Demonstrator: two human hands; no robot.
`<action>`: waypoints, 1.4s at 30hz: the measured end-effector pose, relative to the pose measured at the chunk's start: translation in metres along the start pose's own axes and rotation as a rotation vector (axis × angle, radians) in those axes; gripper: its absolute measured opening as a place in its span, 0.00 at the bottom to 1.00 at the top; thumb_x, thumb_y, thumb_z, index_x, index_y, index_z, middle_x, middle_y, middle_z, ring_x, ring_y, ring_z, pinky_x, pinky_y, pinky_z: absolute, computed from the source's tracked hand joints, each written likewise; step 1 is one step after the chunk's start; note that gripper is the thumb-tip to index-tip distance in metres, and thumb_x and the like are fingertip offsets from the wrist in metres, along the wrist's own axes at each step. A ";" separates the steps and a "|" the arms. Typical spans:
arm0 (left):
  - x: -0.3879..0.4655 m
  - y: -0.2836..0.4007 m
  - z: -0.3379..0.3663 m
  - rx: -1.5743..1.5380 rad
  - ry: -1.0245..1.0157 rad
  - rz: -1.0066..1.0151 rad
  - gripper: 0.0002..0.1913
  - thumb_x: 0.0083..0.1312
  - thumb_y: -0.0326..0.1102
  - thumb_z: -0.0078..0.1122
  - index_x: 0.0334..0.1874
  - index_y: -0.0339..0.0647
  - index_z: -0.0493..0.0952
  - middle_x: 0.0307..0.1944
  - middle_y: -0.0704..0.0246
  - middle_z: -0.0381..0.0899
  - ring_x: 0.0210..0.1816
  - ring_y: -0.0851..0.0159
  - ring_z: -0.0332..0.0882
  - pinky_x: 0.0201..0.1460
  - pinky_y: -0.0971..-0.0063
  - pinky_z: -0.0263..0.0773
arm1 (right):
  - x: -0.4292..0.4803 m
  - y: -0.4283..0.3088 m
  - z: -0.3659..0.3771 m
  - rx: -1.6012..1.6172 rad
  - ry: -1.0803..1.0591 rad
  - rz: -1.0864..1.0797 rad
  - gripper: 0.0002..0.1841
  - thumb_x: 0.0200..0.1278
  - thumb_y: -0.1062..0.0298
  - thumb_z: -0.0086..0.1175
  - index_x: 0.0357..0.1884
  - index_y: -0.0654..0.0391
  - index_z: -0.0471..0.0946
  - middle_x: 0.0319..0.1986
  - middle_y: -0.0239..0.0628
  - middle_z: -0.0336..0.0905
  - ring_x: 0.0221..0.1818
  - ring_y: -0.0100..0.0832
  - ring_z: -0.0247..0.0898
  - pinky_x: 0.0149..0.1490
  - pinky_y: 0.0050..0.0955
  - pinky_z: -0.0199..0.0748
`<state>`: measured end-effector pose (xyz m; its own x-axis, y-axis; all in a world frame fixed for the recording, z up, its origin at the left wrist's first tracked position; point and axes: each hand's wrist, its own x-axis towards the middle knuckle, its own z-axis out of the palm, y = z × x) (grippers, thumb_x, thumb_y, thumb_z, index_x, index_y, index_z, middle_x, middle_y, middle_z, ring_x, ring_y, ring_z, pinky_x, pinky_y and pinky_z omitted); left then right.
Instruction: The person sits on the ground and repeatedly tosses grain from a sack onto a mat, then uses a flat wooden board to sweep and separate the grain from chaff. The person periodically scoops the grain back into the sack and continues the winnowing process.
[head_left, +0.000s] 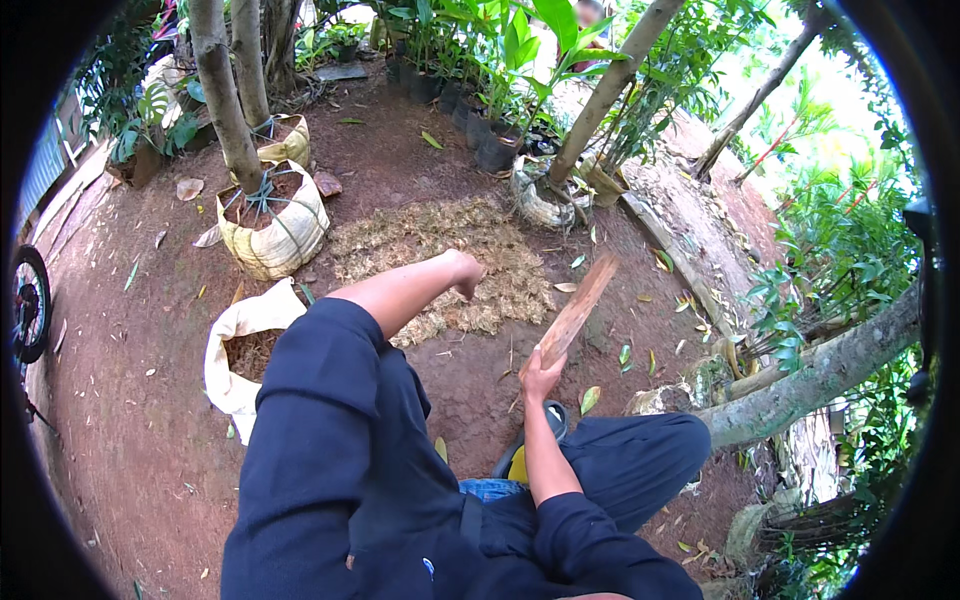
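Observation:
My right hand (541, 375) grips one end of a rough wooden slat (581, 304), which slants up and away to the right. The slat's far end is blurred. In front of me, a roughly rectangular patch of dry, straw-coloured fibrous clumps (502, 247) lies on the bare soil. My left hand (466, 274) hangs over this patch with its fingers curled down; whether it holds anything is hidden. Beside my left leg stands an open white sack (225, 382) with brown loose material inside, partly covered by my sleeve and knee.
Trees with bagged root balls (274, 236) stand at the front left, and another bagged tree (544, 199) at the front right. Black potted plants (495, 146) line the back. A leaning trunk (817, 382) crosses the right side. A wheel (30, 304) shows far left. A person (589, 15) is in the background.

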<state>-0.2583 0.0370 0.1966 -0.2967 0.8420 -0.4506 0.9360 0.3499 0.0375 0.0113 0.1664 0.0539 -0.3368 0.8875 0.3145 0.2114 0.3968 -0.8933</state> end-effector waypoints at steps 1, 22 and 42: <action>0.002 -0.001 0.002 0.004 -0.012 -0.007 0.20 0.55 0.53 0.64 0.34 0.40 0.85 0.34 0.60 0.85 0.37 0.55 0.83 0.43 0.61 0.76 | 0.005 -0.004 0.002 0.006 0.030 -0.047 0.36 0.58 0.53 0.63 0.63 0.66 0.66 0.53 0.62 0.74 0.55 0.57 0.72 0.57 0.45 0.69; -0.004 -0.004 -0.007 0.002 -0.104 -0.067 0.20 0.56 0.54 0.64 0.39 0.44 0.85 0.39 0.65 0.86 0.42 0.59 0.83 0.45 0.63 0.77 | -0.025 0.047 -0.017 -0.356 -0.450 0.531 0.33 0.49 0.53 0.67 0.56 0.58 0.71 0.51 0.52 0.77 0.56 0.47 0.73 0.60 0.41 0.69; -0.007 0.000 0.009 0.003 -0.082 -0.017 0.24 0.56 0.56 0.66 0.39 0.40 0.85 0.35 0.60 0.85 0.39 0.54 0.83 0.45 0.60 0.77 | -0.036 0.078 -0.001 -0.578 -0.507 0.530 0.48 0.47 0.51 0.69 0.69 0.50 0.54 0.57 0.53 0.72 0.60 0.55 0.69 0.63 0.48 0.66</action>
<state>-0.2544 0.0273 0.1915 -0.2961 0.7997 -0.5224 0.9317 0.3622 0.0264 0.0412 0.1660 -0.0269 -0.3970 0.8319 -0.3878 0.8301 0.1451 -0.5385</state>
